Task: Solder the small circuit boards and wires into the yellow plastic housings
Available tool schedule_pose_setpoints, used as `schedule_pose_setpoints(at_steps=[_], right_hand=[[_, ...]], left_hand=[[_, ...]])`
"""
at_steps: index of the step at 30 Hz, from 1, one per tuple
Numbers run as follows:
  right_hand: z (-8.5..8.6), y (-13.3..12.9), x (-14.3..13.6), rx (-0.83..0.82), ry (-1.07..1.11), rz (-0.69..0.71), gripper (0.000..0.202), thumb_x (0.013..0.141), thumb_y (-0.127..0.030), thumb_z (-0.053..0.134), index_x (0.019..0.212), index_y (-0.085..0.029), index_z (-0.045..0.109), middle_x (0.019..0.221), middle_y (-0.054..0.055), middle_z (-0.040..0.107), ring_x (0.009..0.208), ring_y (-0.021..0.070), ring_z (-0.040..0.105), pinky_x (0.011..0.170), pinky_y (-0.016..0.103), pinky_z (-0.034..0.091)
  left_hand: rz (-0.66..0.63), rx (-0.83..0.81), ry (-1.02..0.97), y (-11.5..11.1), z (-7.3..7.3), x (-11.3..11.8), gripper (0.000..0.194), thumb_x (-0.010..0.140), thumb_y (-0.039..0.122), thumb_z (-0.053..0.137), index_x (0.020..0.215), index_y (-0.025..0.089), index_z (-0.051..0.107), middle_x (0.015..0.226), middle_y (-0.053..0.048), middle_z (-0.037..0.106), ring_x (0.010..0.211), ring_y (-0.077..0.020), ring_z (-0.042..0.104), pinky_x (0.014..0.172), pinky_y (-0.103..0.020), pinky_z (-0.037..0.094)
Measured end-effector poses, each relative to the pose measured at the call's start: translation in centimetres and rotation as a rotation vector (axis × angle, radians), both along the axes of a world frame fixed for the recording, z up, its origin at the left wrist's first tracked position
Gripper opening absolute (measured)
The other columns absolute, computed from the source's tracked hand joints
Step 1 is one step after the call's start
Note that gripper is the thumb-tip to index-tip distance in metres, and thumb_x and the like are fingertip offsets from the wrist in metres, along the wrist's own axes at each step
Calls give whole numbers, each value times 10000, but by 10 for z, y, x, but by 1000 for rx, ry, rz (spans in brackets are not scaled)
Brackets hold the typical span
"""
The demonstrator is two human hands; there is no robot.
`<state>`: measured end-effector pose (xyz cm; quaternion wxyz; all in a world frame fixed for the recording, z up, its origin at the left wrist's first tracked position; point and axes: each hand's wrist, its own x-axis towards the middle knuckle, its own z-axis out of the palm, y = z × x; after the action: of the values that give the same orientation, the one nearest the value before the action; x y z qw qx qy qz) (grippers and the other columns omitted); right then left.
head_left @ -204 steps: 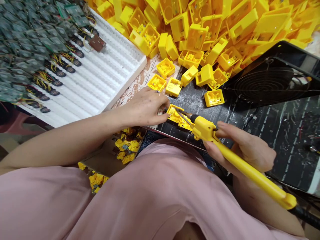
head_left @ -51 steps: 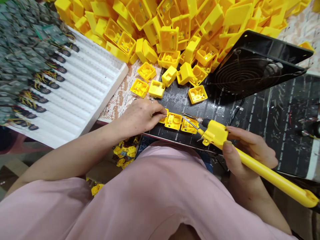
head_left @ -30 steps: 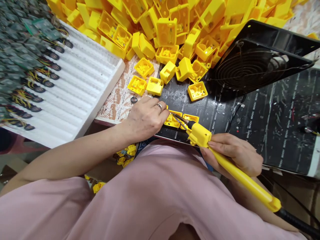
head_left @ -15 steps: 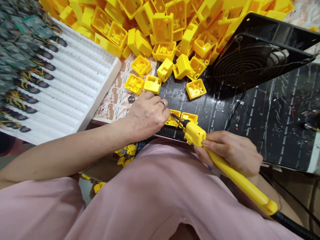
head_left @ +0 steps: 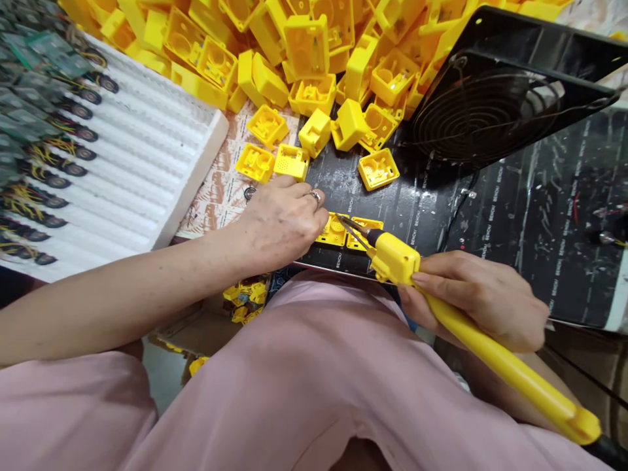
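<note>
Mostly, the table (head_left: 530, 203) we look down on is black and scuffed, flecked with pale marks, with patterned paper (head_left: 216, 199) showing at its left. A heap (head_left: 307, 49) of yellow cases crowds its far side; a black fan (head_left: 490, 131) leans at right, and a white tray (head_left: 147, 131) bearing green boards (head_left: 32, 124) sits at left. We see the iron (head_left: 471, 337) in the right hand (head_left: 490, 297), fingers (head_left: 449, 284) wrapped round its handle. Its long axis slants across the table's near edge, the cable end toward us at right, the tip pointing forward and left over an open case (head_left: 331, 231); whether it touches, we cannot tell. The left hand (head_left: 282, 219) curls beside that case, its fingertips hidden, so we cannot tell if they grip anything.
</note>
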<state>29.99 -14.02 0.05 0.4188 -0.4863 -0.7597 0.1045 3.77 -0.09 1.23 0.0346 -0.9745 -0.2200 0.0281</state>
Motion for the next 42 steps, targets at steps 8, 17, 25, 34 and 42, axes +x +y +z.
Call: schedule_pose_setpoints(at_steps=[8, 17, 25, 34, 42], right_hand=[[4, 5, -4, 80, -48, 49, 276, 1048, -157, 788, 1295, -247, 704, 863, -18, 841, 703, 163, 824, 695, 239, 707], [0, 2, -1, 63, -28, 5, 383, 1028, -176, 828, 1387, -263, 726, 946, -6, 869, 730, 169, 830, 696, 231, 691], [2, 2, 8, 83, -82, 13, 386, 1040, -126, 779, 1411, -199, 702, 894, 12, 857, 705, 167, 822, 681, 227, 687], [-1, -2, 8, 38, 60, 204, 200, 1004, -110, 822, 1132, -215, 710, 822, -10, 791, 684, 146, 789, 594, 222, 647], [0, 5, 1, 81, -59, 214, 143, 1058, -178, 802, 1020, -240, 679, 822, 0, 793, 661, 129, 769, 644, 212, 658]], left_hand=[[-34, 53, 78, 3, 1, 1, 347, 1056, 61, 529, 806, 215, 713, 757, -67, 670, 809, -257, 670, 704, -405, 414], [-6, -8, 59, 4, 1, 1, 348, 1065, 74, 532, 789, 216, 689, 781, -64, 694, 825, -247, 679, 721, -397, 420], [-58, 105, -237, 3, -9, -21, 294, 1154, 220, 557, 939, 221, 756, 1076, -64, 830, 958, -245, 735, 848, -419, 518], [87, -176, -223, -7, -18, -23, 285, 1109, 255, 531, 914, 242, 739, 1127, -69, 834, 1122, -299, 750, 1058, -522, 560], [99, -180, -154, -7, -14, -19, 310, 1115, 240, 513, 878, 244, 713, 1159, -74, 829, 1149, -303, 735, 1094, -537, 552]])
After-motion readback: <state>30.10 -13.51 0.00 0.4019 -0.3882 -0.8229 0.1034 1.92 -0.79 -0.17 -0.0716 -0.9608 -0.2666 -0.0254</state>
